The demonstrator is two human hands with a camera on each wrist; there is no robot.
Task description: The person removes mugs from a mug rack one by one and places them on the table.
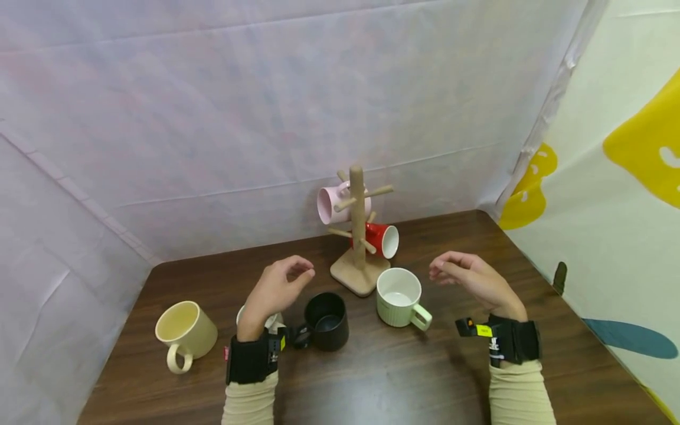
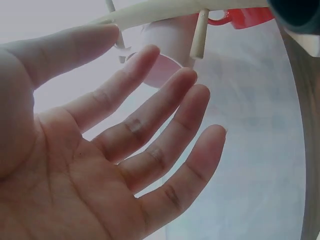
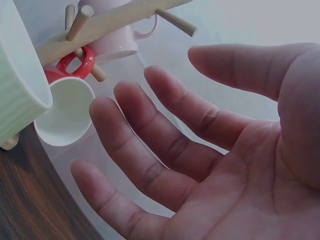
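Observation:
My left hand (image 1: 278,287) hovers above the table, empty, its fingers loosely bent, just left of a black mug (image 1: 326,321). Beneath its wrist a whitish mug (image 1: 274,321) is mostly hidden. My right hand (image 1: 473,278) is also empty, with relaxed fingers, to the right of a pale green mug (image 1: 398,298) whose handle points toward the front right. Between and behind the hands stands a wooden mug tree (image 1: 357,236). A pink mug (image 1: 330,205) hangs high on its left, and a red mug (image 1: 378,237) with a white inside hangs lower on the right.
A cream-yellow mug (image 1: 196,330) stands at the left of the dark wooden table (image 1: 404,378), its handle toward the front. White cloth walls (image 1: 239,118) rise behind and beside the table; the right one carries yellow shapes (image 1: 645,141).

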